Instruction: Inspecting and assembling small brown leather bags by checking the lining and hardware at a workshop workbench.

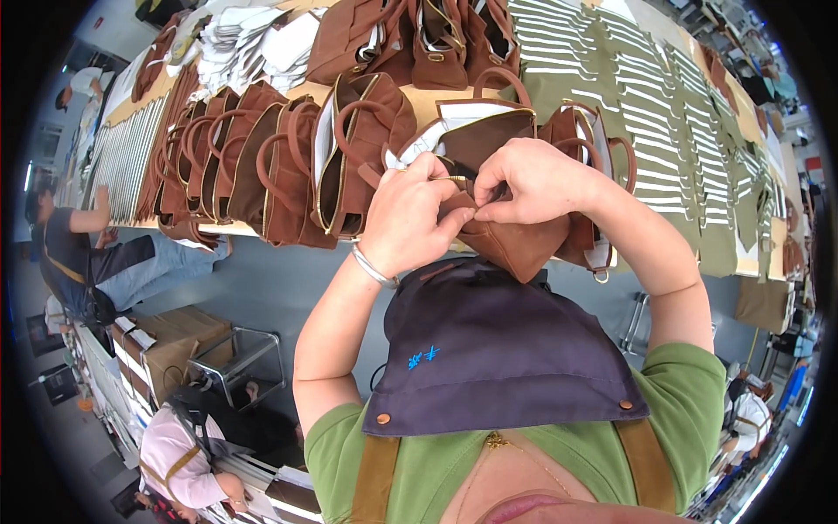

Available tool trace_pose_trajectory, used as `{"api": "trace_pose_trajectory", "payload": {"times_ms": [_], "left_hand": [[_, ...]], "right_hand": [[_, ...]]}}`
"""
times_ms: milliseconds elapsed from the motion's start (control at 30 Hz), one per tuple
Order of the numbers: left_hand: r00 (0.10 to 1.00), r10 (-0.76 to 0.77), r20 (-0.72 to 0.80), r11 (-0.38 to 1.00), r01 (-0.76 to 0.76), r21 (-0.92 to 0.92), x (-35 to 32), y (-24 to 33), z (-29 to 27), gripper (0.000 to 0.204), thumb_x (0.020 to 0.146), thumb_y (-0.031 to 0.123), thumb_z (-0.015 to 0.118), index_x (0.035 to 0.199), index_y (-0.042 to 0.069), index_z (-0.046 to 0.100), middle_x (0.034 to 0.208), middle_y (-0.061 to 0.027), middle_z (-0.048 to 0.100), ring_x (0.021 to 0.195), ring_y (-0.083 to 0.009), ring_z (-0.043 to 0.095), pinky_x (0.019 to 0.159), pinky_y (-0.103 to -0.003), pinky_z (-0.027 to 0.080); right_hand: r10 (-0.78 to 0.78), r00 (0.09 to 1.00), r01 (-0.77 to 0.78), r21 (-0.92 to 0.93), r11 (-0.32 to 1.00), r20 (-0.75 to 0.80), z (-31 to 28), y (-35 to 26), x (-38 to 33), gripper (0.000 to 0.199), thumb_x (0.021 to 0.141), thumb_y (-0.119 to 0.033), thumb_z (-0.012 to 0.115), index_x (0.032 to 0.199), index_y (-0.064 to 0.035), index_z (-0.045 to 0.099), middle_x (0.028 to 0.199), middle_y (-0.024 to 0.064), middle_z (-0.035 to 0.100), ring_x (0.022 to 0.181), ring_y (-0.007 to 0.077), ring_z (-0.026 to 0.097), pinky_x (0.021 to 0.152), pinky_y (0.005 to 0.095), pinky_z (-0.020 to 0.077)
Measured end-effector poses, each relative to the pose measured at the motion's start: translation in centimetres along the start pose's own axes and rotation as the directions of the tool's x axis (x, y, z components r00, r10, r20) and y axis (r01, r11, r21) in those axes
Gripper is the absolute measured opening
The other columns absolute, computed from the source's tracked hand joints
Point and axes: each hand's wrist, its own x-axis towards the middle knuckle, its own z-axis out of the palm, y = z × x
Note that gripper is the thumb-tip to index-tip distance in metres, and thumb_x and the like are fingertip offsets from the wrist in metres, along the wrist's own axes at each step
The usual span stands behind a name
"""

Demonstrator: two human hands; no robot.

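Note:
A brown handbag (517, 243) with a gold zipper and white lining lies open at the near edge of the table, tipped toward my apron. My left hand (403, 220) grips the bag's rim near the zipper, its thumb and fingers pinched together. Opposite it, my right hand (534, 182) is also closed on the rim, fingertips almost meeting my left thumb. Whatever small part sits between the fingertips is hidden. Behind my hands, one arched handle (504, 80) of the bag stands up.
Several brown handbags (271, 166) stand in a row at the left, more (410, 44) behind. Olive pieces with white strips (646, 113) cover the table's right side; white pieces (244, 44) are piled far left. One co-worker (74, 253) stands at the left; another (188, 445) is lower left.

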Motion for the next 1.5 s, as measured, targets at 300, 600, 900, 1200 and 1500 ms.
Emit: {"api": "trace_pose_trajectory", "payload": {"times_ms": [300, 600, 900, 1200, 1500], "left_hand": [[1.0, 0.006, 0.027, 0.995, -0.003, -0.096, 0.3, -0.1, -0.7, 0.015, 0.075, 0.017, 0.076, 0.083, 0.006, 0.069, 0.095, -0.0047, 0.059, 0.083, -0.0238, 0.057, 0.077, -0.035, 0.038], [0.989, 0.055, -0.135, 0.985, -0.076, -0.157, 0.3, -1.0, -0.1, 0.011, 0.079, 0.016, 0.074, 0.081, 0.012, 0.065, 0.09, 0.0016, 0.064, 0.077, -0.0185, 0.06, 0.076, -0.033, 0.035], [0.986, 0.061, -0.156, 0.992, -0.077, -0.101, 0.9, -0.7, 0.2, 0.012, 0.08, 0.017, 0.073, 0.081, 0.011, 0.063, 0.086, 0.0007, 0.063, 0.078, -0.0181, 0.059, 0.076, -0.032, 0.034], [0.982, -0.016, -0.188, 0.996, -0.001, -0.093, 0.9, 0.1, 0.7, 0.015, 0.08, 0.021, 0.071, 0.077, 0.01, 0.062, 0.078, -0.0011, 0.06, 0.075, -0.0213, 0.058, 0.074, -0.037, 0.035], [0.982, -0.053, -0.181, 0.996, 0.039, -0.081, 1.0, 0.9, 0.5, 0.016, 0.079, 0.02, 0.074, 0.076, 0.009, 0.062, 0.073, -0.001, 0.058, 0.067, -0.0192, 0.056, 0.075, -0.035, 0.035]], "right_hand": [[0.013, 1.0, -0.015, 0.105, 0.994, 0.021, 0.1, 0.6, -0.5, 0.009, 0.076, -0.013, 0.071, 0.077, -0.0051, 0.067, 0.07, 0.0084, 0.064, 0.065, 0.0231, 0.062, 0.06, 0.0335, 0.0469], [0.093, 0.994, -0.061, 0.446, 0.893, -0.051, 0.2, 1.6, -1.0, 0.017, 0.086, -0.018, 0.066, 0.093, -0.0027, 0.068, 0.077, 0.0047, 0.067, 0.069, 0.0119, 0.062, 0.067, 0.0276, 0.0499], [0.141, 0.981, -0.081, 0.383, 0.92, -0.131, 0.5, 2.0, -1.2, 0.024, 0.08, -0.017, 0.066, 0.099, -0.0041, 0.072, 0.082, 0.0063, 0.072, 0.065, 0.0116, 0.064, 0.064, 0.0274, 0.0515], [0.095, 0.98, -0.035, 0.318, 0.947, -0.177, 0.5, 1.4, -1.3, 0.022, 0.079, -0.016, 0.066, 0.096, -0.0052, 0.074, 0.079, 0.0083, 0.071, 0.064, 0.0131, 0.066, 0.064, 0.0282, 0.0525], [0.099, 0.979, -0.017, 0.415, 0.91, -0.178, 1.0, 1.6, -1.4, 0.018, 0.079, -0.014, 0.067, 0.093, -0.0043, 0.074, 0.073, 0.0078, 0.07, 0.063, 0.0098, 0.064, 0.062, 0.0263, 0.052]]}}
